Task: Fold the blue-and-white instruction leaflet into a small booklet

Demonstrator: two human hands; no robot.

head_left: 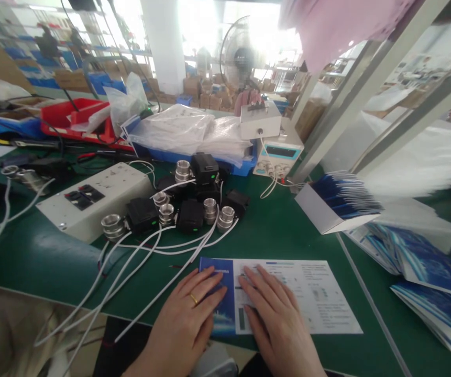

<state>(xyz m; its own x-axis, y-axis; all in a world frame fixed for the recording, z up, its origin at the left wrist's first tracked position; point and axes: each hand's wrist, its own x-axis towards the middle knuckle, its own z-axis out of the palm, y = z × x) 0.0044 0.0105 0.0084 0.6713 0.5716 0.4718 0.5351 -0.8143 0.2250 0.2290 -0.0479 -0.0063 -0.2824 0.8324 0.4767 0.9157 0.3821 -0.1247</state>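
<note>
On the green table (32,256), at its near edge, lies a printed leaflet (311,298). My left hand (188,314) rests flat and unclenched on the leaflet's blue panel; my right hand (274,311), fingers spread, presses its white part. Behind the leaflet sit black valves (189,214) with white cables (131,272).

Leaflet (288,293) — blue and white; table (272,235) green.

We count two hands (194,314) on one printed leaflet (307,293), about five black valve units (189,215) centre frame, about eight metal fittings (225,218), one grey socket box (95,201) left, one red bin (66,118) upper left, one fan (239,52) top centre
</note>
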